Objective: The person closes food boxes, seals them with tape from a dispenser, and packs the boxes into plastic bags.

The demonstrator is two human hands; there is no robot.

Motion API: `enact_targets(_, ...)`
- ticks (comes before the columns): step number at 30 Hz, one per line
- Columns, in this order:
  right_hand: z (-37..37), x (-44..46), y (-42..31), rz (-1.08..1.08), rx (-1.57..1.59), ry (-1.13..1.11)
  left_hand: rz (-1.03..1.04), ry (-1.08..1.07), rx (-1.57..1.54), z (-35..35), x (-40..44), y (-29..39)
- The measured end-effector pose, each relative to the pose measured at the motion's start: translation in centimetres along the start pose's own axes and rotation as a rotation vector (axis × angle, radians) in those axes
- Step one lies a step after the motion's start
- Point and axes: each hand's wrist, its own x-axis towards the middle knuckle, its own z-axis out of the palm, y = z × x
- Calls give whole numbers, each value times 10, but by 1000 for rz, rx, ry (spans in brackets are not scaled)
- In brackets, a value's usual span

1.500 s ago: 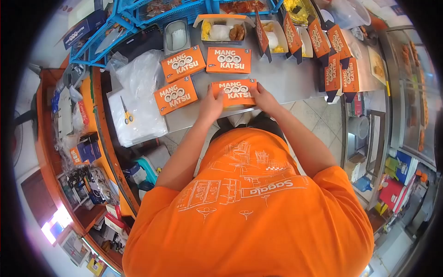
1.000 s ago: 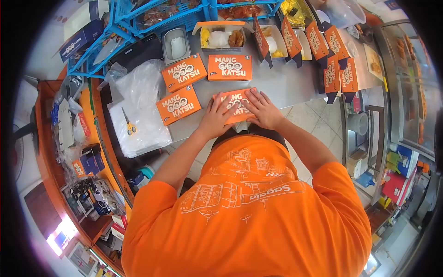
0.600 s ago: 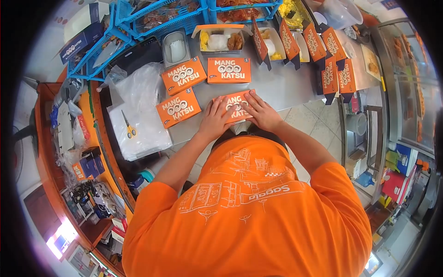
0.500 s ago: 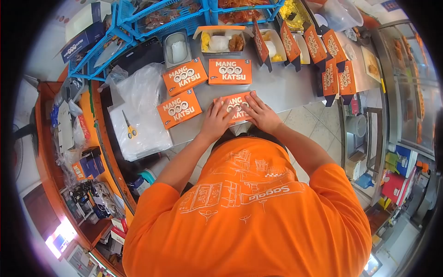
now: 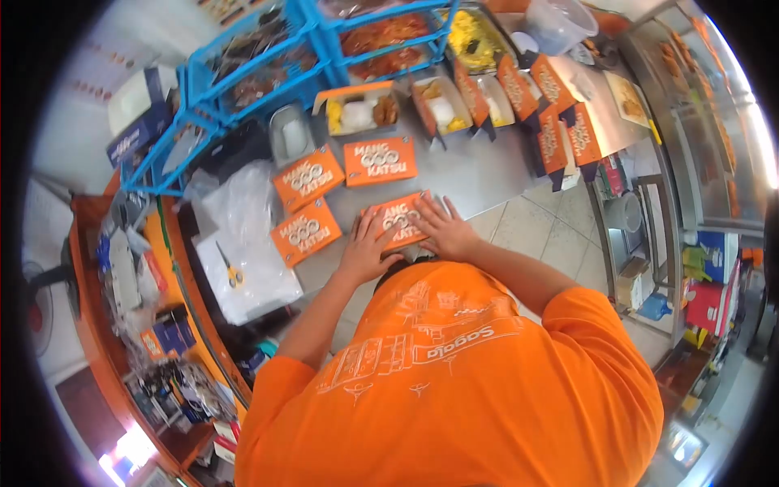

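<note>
A closed orange takeout box (image 5: 399, 209) printed "MANG KATSU" lies at the counter's front edge, with both my hands on it. My left hand (image 5: 367, 243) rests on its left side, fingers stretched over the lid. On the right side, my right hand (image 5: 446, 231) lies with its fingers spread across the top. Three more closed boxes sit close by: a takeout box (image 5: 380, 161) behind, another takeout box (image 5: 308, 178) to the left, and a nearer takeout box (image 5: 306, 232). An open food box (image 5: 361, 130) holding rice, something yellow and browned pieces stands farther back.
Yellow-handled scissors (image 5: 234, 277) lie on clear plastic bags (image 5: 264, 296) at left. A metal container (image 5: 292, 136), blue crates (image 5: 324, 61) and a yellow food tray (image 5: 473, 45) line the back. Several open boxes, including an open box (image 5: 442, 118), stand at right.
The view has tilted and shifted, so the counter appears turned. My hands stay on the same box, with the fingers slightly shifted on its lid.
</note>
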Motion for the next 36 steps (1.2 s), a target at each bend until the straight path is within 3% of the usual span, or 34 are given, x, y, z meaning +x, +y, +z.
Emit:
enact_targets(2, 12, -7, -1, 88, 52, 128, 29, -31, 79, 4, -1, -9)
enact_targets(5, 4, -44, 27, 290, 422, 345, -111, -47, 161, -4, 12, -11)
enact_targets(7, 10, -92, 61, 642, 518, 331, -161, -67, 260, -17, 24, -6)
enact_targets(8, -2, -109, 76, 956, 644, 355, -222, -79, 361, -23, 29, 0)
enact_targets(11, 2, -163, 180, 1380, 410, 684, -295, 14, 251, -25, 55, 30)
enact_targets(13, -2, -160, 229, 1451, 466, 1081, -286, 80, 189, -20, 69, 52)
enact_targets(14, 3, -158, 245, 1462, 479, 1072, -326, 92, 44, -13, 82, 67)
enact_targets(16, 9, -145, 263, 1304, 880, 1040, -376, 103, -96, -1, 117, 98)
enact_targets(18, 13, -137, 234, 1200, 645, 1014, -174, 165, -234, 6, 167, 127)
enact_targets(20, -13, -144, 197, 1054, 776, 696, -149, 290, -287, 5, 224, 156)
enact_targets(21, -22, -149, 191, 1054, 788, 683, -148, 318, -299, 4, 252, 166)
enact_targets(23, -43, -160, 188, 872, 940, 127, -167, 364, -290, 14, 303, 180)
enact_targets(24, -57, -160, 189, 863, 946, 111, -187, 383, -264, 22, 322, 183)
enact_targets(28, -130, -130, 224, 419, 561, 965, -286, 180, -119, 49, 352, 174)
enact_targets(30, -158, -111, 253, 350, 291, 1052, -587, -12, -291, 52, 353, 179)
enact_targets(31, -156, -108, 262, 351, 302, 1048, -596, -17, -287, 55, 349, 182)
enact_targets(33, -147, -107, 275, 710, 929, 456, -762, -230, -215, 65, 336, 190)
enact_targets(34, -127, -113, 277, 709, 935, 461, -760, -232, -207, 75, 326, 192)
enact_targets(36, -64, -130, 269, 529, 274, 625, -488, -53, 40, 105, 295, 191)
